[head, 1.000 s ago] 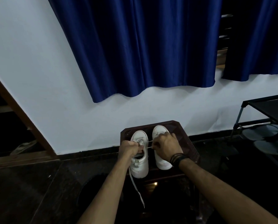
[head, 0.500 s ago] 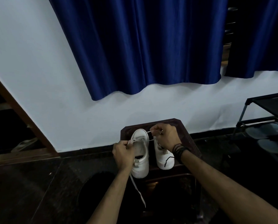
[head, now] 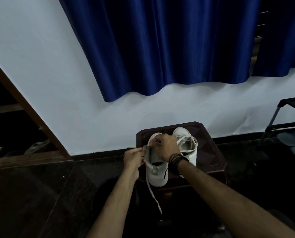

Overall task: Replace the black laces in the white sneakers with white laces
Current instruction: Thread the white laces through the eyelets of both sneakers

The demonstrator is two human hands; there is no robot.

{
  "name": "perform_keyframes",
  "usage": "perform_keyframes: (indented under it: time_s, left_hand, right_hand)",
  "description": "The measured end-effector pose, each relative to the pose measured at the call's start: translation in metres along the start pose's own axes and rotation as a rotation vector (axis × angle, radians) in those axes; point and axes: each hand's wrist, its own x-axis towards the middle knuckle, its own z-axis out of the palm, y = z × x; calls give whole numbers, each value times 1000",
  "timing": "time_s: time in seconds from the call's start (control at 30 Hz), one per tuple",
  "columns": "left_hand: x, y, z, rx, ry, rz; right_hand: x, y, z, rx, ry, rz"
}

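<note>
Both forearms reaching forward, bare. Left hand (head: 132, 158) curled, thumb and fingertips pinching a white lace (head: 146, 148). Right hand (head: 165, 146) knuckles up, fingers bent down pinching same lace just beyond left fingertips; black bands (head: 176, 159) on wrist.

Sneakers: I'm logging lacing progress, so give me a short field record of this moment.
surface: dark stool by the wall
left sneaker: being laced; a white lace hangs off its front
right sneaker: loose white lace lying on top
left hand: pinches lace at the sneaker's left edge
right hand: pinches the lace tip over the left sneaker
black laces: not seen
</note>
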Motion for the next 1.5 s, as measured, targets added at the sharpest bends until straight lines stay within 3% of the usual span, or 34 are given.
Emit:
perform_keyframes:
  time_s: [0.37,0.97,1.33,1.5]
  left_hand:
    - [-1,-3,-2,-103,-39,-7]
    - [11,-9,-13,-89,-70,-13]
    - [24,2,-12,1,-158,-26]
    - [27,-1,-12,-32,-121,-32]
  right_hand:
    - [-13,-9,13,-194,83,-22]
    - [-17,-16,25,-261,125,-5]
    - [-10,-12,10,-217,56,-20]
    - [-7,-10,13,-166,-65,-132]
